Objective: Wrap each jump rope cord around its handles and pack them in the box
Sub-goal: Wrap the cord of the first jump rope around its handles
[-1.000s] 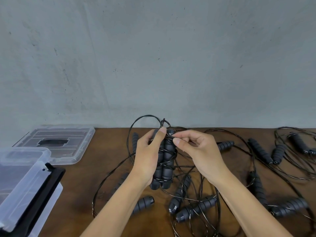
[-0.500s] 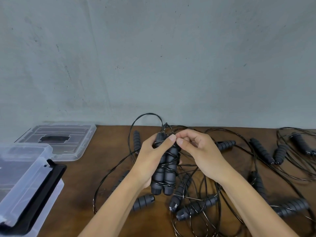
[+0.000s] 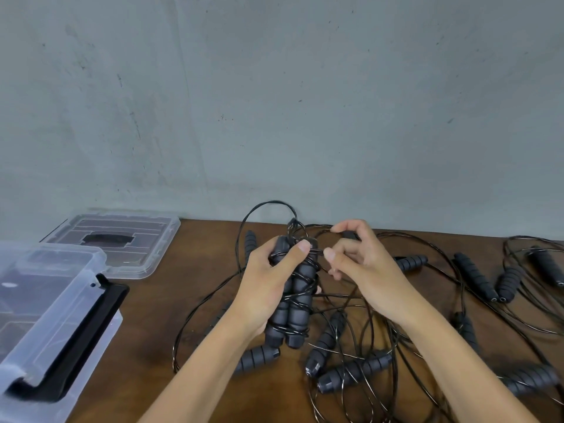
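My left hand [image 3: 270,285] grips a pair of dark grey ribbed jump rope handles [image 3: 294,303] held side by side and upright above the table, thumb pressed near their top. Thin black cord [image 3: 300,290] is wound around the pair in several turns. My right hand [image 3: 355,264] is just right of the handle tops and pinches the black cord between thumb and fingers. A loose loop of cord [image 3: 268,204] arcs above the handles. The clear plastic box [image 3: 45,319] with a black handle sits at the lower left, open.
The box's clear lid [image 3: 122,242] lies flat at the back left. Several loose grey handles [image 3: 354,369] and tangled black cords cover the brown wooden table [image 3: 198,300] under and right of my hands, with more handles [image 3: 473,276] at the far right. A grey wall stands behind.
My right hand has drawn the cord away to the right of the handle tops, opening a gap from my left thumb. The view came closer to the hands.
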Demonstrator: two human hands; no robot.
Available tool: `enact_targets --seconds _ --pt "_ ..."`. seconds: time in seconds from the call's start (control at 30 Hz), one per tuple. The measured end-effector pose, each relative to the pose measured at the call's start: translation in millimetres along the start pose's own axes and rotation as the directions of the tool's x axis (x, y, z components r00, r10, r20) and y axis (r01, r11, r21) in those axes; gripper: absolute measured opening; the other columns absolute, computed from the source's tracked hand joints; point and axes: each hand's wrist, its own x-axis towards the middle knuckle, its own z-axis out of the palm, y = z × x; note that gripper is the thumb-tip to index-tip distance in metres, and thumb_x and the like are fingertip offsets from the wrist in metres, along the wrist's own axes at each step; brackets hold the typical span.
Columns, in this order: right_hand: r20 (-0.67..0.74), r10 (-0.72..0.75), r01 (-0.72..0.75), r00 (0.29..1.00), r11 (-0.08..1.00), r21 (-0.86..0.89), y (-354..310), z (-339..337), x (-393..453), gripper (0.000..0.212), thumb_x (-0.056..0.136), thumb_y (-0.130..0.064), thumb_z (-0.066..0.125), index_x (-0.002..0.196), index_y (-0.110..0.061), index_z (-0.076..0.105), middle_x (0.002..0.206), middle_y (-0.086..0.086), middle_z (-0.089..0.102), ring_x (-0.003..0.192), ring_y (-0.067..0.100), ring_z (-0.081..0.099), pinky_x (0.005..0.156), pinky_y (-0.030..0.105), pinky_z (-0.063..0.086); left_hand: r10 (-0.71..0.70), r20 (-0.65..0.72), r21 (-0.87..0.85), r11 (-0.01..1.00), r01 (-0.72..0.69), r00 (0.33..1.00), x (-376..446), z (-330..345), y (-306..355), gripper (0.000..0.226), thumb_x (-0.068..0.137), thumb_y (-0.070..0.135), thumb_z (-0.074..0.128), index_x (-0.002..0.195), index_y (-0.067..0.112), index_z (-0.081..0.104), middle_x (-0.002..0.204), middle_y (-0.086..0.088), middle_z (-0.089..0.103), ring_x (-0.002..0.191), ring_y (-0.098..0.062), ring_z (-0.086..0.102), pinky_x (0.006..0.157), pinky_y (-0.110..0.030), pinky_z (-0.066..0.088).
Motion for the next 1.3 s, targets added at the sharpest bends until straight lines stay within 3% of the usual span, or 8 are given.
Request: enact_targets --seconds 0.17,0.37,0.53,0.63,0.73,0.97,1.13,1.3 --pt "0.268 0.041 0.040 0.962 0.955 -0.292 -6 -22 3 0.023 0.102 -0.044 0.053 0.088 -0.037 0.069 0.072 -0.008 0.061 0.078 0.016 0.065 0.099 0.047 0.051 -0.002 0.137 0.119 0.993 -0.015 0.991 2 -19 9 0.043 0.091 0.036 0.079 0.113 0.001 0.065 0.103 -0.037 0.068 0.075 -0.040 0.071 0.069 -0.046 0.063" --pt "0.579 0.205 0.172 0.789 0.831 -0.529 -19 -30 12 0.020 0.108 -0.030 0.048 0.103 -0.039 0.065 0.103 -0.018 0.064 0.101 -0.006 0.058 0.088 0.018 0.046 -0.081 0.327 0.577 0.806 -0.131 0.942 7 -38 29 0.053 0.087 0.037 0.085 0.130 0.038 0.054 0.112 0.014 0.071 0.103 -0.006 0.071 0.092 -0.024 0.055" --pt "0.684 0.192 0.524 0.704 0.511 -0.682 -26 -13 21 0.022 0.107 -0.036 0.046 0.098 -0.020 0.059 0.093 -0.007 0.052 0.082 0.003 0.049 0.077 0.017 0.039 -0.291 0.417 0.750 0.645 -0.145 0.861 4 -42 37 0.089 0.083 0.046 0.086 0.150 0.048 0.028 0.130 0.013 0.060 0.116 0.010 0.054 0.102 -0.019 0.045" --pt "0.757 0.084 0.714 0.648 0.278 -0.642 -34 -1 40 0.038 0.102 -0.047 0.046 0.078 -0.018 0.054 0.070 -0.009 0.049 0.063 0.007 0.042 0.071 0.017 0.033 -0.380 0.426 0.807 0.569 -0.156 0.821 0 -49 38 0.106 0.080 0.053 0.085 0.158 0.050 0.013 0.141 0.013 0.055 0.126 0.005 0.050 0.104 -0.021 0.044" --pt "0.811 0.148 0.817 0.566 0.037 -0.576 -42 19 65 0.027 0.091 -0.032 0.059 0.072 -0.020 0.045 0.061 -0.002 0.052 0.059 0.024 0.052 0.074 0.039 0.051 -0.434 0.408 0.823 0.556 -0.117 0.803 -3 -58 35 0.113 0.076 0.061 0.083 0.160 0.044 0.010 0.146 -0.001 0.059 0.135 -0.020 0.055 0.109 -0.038 0.050" --pt "0.805 0.294 0.856 0.515 -0.228 -0.464 -69 83 97 0.026 0.105 -0.029 0.052 0.102 -0.011 0.070 0.104 0.003 0.071 0.097 0.024 0.065 0.078 0.031 0.028 -0.466 0.341 0.832 0.553 -0.032 0.817 3 -93 35 0.101 0.061 0.072 0.084 0.144 0.037 0.037 0.128 -0.002 0.070 0.111 -0.029 0.071 0.100 -0.054 0.055" --pt "0.858 0.161 0.803 0.488 -0.468 -0.369 -94 102 108 0.039 0.084 -0.067 0.065 0.079 -0.029 0.072 0.074 -0.010 0.069 0.071 0.014 0.066 0.068 0.030 0.032 -0.475 0.354 0.807 0.591 -0.006 0.806 1 -108 32 0.092 0.075 0.062 0.083 0.148 0.031 0.036 0.138 0.021 0.049 0.132 -0.005 0.049 0.115 -0.030 0.041" --pt "0.869 -0.004 0.788 0.496 -0.418 -0.452 -88 129 101 0.032 0.056 -0.015 0.090 0.057 -0.021 0.059 0.055 -0.007 0.050 0.051 0.016 0.051 0.051 0.027 0.039 -0.424 0.394 0.722 0.692 0.011 0.816 -1 -121 22 0.095 0.079 0.053 0.086 0.155 0.034 0.032 0.144 0.023 0.046 0.132 0.001 0.045 0.107 -0.018 0.038"
